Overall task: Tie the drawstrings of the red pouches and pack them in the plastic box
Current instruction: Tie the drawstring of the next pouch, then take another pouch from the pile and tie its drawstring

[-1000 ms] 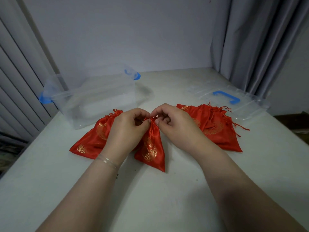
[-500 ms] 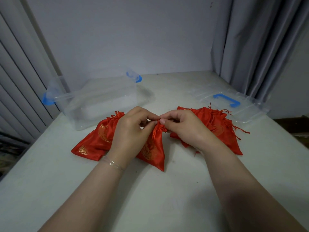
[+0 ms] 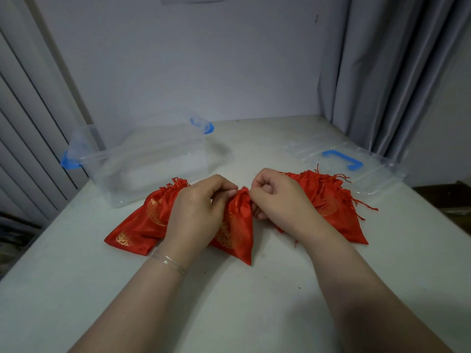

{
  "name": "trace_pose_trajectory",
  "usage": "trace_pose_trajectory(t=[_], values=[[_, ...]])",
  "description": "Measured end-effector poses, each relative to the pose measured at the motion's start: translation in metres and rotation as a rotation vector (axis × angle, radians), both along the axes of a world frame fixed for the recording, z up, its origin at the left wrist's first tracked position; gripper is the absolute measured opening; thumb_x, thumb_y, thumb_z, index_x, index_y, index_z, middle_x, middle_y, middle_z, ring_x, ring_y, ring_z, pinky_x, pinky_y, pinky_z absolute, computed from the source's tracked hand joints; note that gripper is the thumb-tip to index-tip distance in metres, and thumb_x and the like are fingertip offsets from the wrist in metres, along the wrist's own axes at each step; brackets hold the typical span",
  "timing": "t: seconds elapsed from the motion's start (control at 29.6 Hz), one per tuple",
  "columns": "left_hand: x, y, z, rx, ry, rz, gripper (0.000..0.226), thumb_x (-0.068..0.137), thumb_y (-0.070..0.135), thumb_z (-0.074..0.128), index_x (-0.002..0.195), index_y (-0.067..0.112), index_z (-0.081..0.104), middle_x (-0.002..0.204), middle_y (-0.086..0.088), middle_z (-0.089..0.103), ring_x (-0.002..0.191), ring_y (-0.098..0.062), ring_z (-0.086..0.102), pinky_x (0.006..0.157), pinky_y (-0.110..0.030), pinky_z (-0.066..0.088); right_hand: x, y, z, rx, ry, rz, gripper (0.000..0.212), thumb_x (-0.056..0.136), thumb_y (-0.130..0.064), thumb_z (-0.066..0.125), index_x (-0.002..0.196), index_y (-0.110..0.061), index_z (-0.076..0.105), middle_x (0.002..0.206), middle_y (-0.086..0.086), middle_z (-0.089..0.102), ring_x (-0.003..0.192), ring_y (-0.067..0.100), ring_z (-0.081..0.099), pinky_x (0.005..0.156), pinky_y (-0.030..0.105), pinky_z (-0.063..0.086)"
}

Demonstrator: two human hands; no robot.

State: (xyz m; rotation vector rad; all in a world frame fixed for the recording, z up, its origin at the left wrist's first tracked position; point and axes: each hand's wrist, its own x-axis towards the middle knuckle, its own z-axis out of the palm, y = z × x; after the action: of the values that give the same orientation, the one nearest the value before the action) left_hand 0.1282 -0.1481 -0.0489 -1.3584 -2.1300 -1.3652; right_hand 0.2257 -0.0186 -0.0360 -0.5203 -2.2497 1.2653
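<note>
Pale grey wall, grey curtain and a white table (image 3: 254, 314) frame the work, and at the table's middle lies the small red satin pouch with gold printed motifs (image 3: 237, 233), its gathered neck pointing away from the person and its flat body lying toward them. The left hand (image 3: 196, 212) and the right hand (image 3: 277, 200) meet at that neck, each with fingers curled in and pinching the puckered cloth or the cord there (the cord itself is hidden under the fingertips, so I cannot say how far the knot has got).

By its look the pouch is light, limp and slick; it will slide on the tabletop and fold under any push, so the bunched neck is the sensible place to take hold, both for pulling the thin drawstrings tight and for lifting it afterward. The cords appear fine and frayed at the ends, likely to slip unless pinched close to the knot.

Just left of it, partly under the left wrist, lies a second red satin pouch with a knotted top (image 3: 145, 222); to the right sits a loose heap of red pouches with trailing cords (image 3: 328, 200). Beyond the left pouch stands the clear plastic box with blue latches (image 3: 153, 159), open and seemingly holding no pouches. Its clear lid with a blue handle (image 3: 356, 164) rests flat behind the heap.
</note>
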Motion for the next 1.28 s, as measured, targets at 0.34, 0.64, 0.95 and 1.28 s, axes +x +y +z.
trace_pose_trajectory(t=[0.34,0.64,0.95,1.28], values=[[-0.003,-0.003,0.004,-0.195,-0.093,-0.084,0.015,0.096,0.018,0.048,0.084,0.027,0.048,0.061,0.006,0.047,0.052,-0.007,0.041,0.052,-0.019,0.032,0.001,0.01,-0.004,0.169,-0.069,0.061,0.005,0.083,-0.018,0.054,0.079,-0.021,0.054,0.045,-0.004,0.045,0.047,0.011,0.043,0.058,0.041,0.046],[-0.028,-0.012,0.01,0.173,-0.251,0.334,0.016,0.093,0.025,0.056,0.107,0.029,0.05,0.076,0.012,0.058,0.067,-0.005,0.056,0.064,-0.027,0.039,0.006,0.043,-0.006,0.35,-0.255,-0.491,0.023,0.087,-0.042,0.057,0.106,-0.028,0.059,0.105,-0.004,0.063,0.105,0.02,0.056,0.087,0.036,0.046],[-0.059,-0.025,-0.009,-0.299,0.017,0.636,0.011,0.09,0.018,0.052,0.1,0.018,0.058,0.087,-0.011,0.068,0.095,-0.037,0.053,0.081,-0.043,0.039,0.008,0.033,-0.014,0.448,-0.778,-0.169,0.069,0.075,-0.058,0.065,0.136,-0.036,0.041,0.144,0.002,0.034,0.134,0.029,0.027,0.104,0.047,0.028],[-0.025,-0.015,0.008,-0.049,0.23,0.34,0.017,0.094,0.03,0.05,0.105,0.019,0.059,0.096,0.007,0.06,0.091,-0.016,0.05,0.079,-0.027,0.035,0.003,0.042,-0.016,0.336,-0.629,-0.35,0.017,0.092,-0.028,0.054,0.1,-0.039,0.063,0.12,-0.007,0.063,0.119,0.021,0.052,0.111,0.048,0.018]])
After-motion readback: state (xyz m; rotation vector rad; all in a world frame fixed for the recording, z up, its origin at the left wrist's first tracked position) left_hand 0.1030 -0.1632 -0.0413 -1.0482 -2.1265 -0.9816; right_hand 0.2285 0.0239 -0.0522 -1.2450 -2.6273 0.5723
